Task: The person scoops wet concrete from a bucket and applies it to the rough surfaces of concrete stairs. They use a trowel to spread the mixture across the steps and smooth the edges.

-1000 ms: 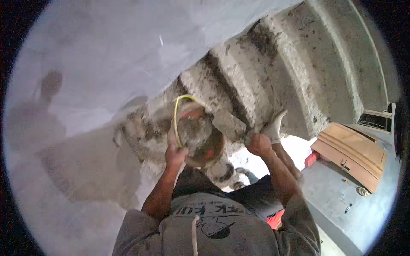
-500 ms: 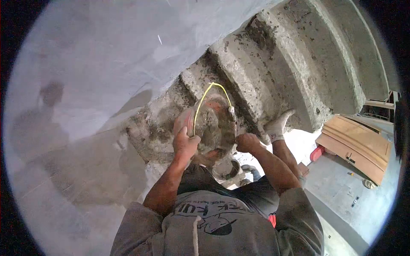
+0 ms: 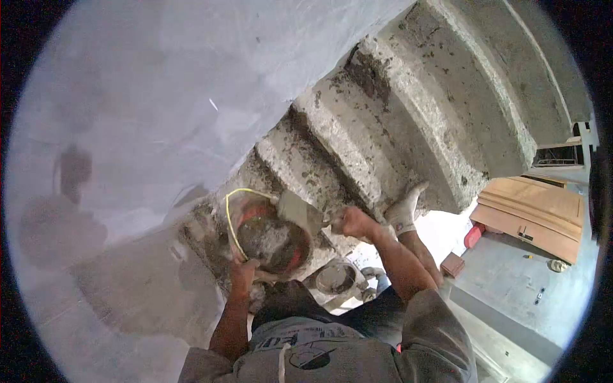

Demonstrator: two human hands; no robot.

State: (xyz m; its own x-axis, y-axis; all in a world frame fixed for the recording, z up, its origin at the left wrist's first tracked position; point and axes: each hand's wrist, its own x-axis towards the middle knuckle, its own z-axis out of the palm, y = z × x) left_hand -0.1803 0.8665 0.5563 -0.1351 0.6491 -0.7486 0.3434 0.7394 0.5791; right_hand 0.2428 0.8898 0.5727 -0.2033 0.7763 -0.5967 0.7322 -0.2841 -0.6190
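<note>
A reddish bucket (image 3: 297, 258) caked with grey mortar stands tilted in front of my torso, its yellow handle (image 3: 231, 220) raised at the upper left. Wet mortar (image 3: 265, 237) lies inside. My left hand (image 3: 243, 273) is closed at the bucket's near left rim, by the lower end of the handle; its fingertips are partly hidden. In my right hand (image 3: 357, 224) is the grip of a trowel (image 3: 299, 213). The flat, mortar-smeared blade is over the bucket's right rim, pointing left.
Rough concrete stairs (image 3: 389, 127) climb to the upper right beside a grey wall (image 3: 147, 96). My socked foot (image 3: 403, 210) rests on a step. A second mortar-stained bucket (image 3: 335, 278) is below my right forearm. Wooden panels (image 3: 530, 214) lie on the lower floor at right.
The bucket has shifted left and tipped, its handle swinging to the left. My right hand has left the bucket's right side, rising slightly, and the trowel now shows clearly in it.
</note>
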